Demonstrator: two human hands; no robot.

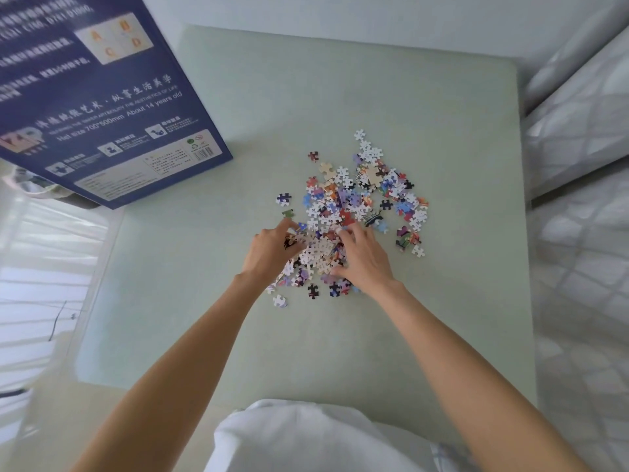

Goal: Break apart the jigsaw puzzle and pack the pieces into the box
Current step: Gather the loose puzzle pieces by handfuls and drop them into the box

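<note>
A loose heap of jigsaw pieces [360, 195] lies on the pale green table [425, 107], some face up in many colours, some white-backed. At the near edge of the heap a still-joined white-backed clump of pieces [318, 252] sits between my hands. My left hand [270, 252] grips its left side with curled fingers. My right hand [362, 255] grips its right side, thumb along the near edge. The dark blue puzzle box [102, 97] stands at the table's far left, printed underside facing me.
Stray single pieces [313, 291] lie near my wrists and at the heap's left. A clear plastic bin [44, 267] stands left of the table. White quilted bedding [585, 199] runs along the right. My white garment [306, 437] is at the bottom.
</note>
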